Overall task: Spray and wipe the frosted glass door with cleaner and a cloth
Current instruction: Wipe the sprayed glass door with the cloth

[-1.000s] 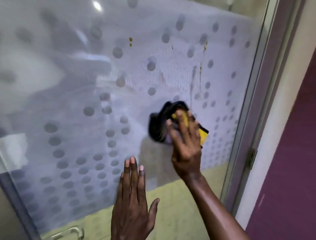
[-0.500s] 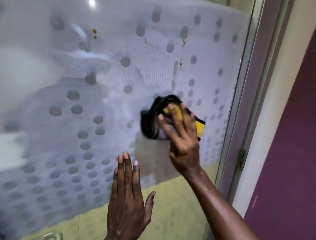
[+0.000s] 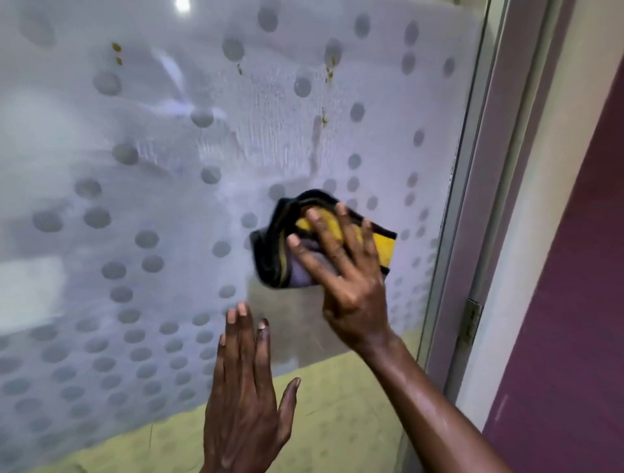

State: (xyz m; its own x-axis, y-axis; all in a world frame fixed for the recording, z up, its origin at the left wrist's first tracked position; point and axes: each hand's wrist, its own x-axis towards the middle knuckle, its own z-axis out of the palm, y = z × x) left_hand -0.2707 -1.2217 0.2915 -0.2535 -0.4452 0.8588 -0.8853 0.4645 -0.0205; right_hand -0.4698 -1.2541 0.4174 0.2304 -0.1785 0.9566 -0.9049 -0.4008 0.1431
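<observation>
The black-and-yellow cloth (image 3: pixel 320 243) is pressed under the spread right hand (image 3: pixel 341 266) near the frosted glass door's (image 3: pixel 169 202) hinge edge, while the left hand (image 3: pixel 243 398), flat, open and empty, is laid low on the pane, likely to steady it.

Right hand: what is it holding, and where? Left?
Right hand presses the cloth flat against the glass door, fingers spread over its middle. Left hand holds nothing.

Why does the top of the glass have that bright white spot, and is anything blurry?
Head view: the spot looks like lamp glare on the frosted glass door; the right hand and cloth are slightly motion-smeared; the door frame bows from the wide lens.
</observation>
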